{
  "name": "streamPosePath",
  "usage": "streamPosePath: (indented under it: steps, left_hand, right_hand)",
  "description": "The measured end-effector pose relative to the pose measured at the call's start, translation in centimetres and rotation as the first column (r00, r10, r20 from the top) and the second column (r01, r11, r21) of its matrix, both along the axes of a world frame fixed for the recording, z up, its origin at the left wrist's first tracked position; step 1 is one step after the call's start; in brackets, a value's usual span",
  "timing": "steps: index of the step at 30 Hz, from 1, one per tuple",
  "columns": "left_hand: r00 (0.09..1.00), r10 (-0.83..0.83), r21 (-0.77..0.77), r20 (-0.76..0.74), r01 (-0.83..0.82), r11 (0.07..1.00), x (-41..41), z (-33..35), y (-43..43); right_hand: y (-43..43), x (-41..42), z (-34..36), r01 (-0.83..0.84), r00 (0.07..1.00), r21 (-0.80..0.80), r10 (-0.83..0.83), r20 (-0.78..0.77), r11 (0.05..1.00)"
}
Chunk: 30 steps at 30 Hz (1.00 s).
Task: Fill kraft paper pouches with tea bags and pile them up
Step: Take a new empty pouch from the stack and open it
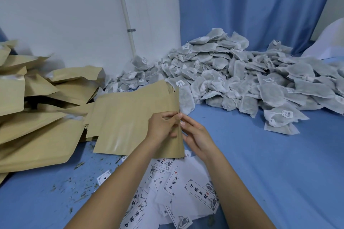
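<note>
I hold a flat kraft paper pouch (pixel 128 117) up in front of me over the blue surface. My left hand (pixel 163 126) grips its right edge, thumb and fingers curled on the paper. My right hand (pixel 195 132) meets the same edge from the right, its fingertips pinching the opening near the left hand's fingers. A big heap of grey tea bags (pixel 242 78) with small white tags lies behind and to the right. Filled kraft pouches (pixel 33 117) are piled at the left.
Printed white labels (pixel 178 191) with black characters lie scattered under my forearms. Tea crumbs (pixel 81 188) dot the blue surface at the lower left. A white wall with a pipe (pixel 124 11) and a blue curtain (pixel 251 5) stand behind. Bare blue surface (pixel 279 163) spreads at the right.
</note>
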<state>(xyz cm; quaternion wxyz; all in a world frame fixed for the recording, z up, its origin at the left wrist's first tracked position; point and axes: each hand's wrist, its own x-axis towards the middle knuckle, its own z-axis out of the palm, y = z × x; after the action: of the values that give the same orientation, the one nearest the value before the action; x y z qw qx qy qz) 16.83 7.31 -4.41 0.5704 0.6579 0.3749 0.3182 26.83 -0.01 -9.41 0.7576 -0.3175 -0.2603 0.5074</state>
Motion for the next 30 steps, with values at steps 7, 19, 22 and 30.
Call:
streamPosePath:
  steps: [7, 19, 22, 30]
  left_hand:
    - [0.999, 0.014, 0.07, -0.033, -0.011, 0.998, 0.2, 0.0, 0.1]
    - [0.968, 0.178, 0.513, -0.175, -0.065, 0.856, 1.6, -1.3, -2.3]
    - [0.95, 0.198, 0.563, -0.242, -0.029, 0.826, 1.9, -1.4, -2.2]
    - [0.92, 0.303, 0.621, -0.25, -0.088, 0.779, 1.8, -1.3, -2.0]
  right_hand:
    - [0.0, 0.0, 0.1, 0.06, 0.998, -0.039, -0.059, 0.038, 0.997]
    - [0.4, -3.1, 0.3, 0.66, 0.633, -0.125, -0.459, 0.624, 0.741]
    - [0.6, -2.8, 0.4, 0.677, 0.669, -0.217, -0.466, 0.579, 0.704]
    - [1.0, -2.6, 0.2, 0.523, 0.852, -0.346, -0.478, 0.212, 0.779]
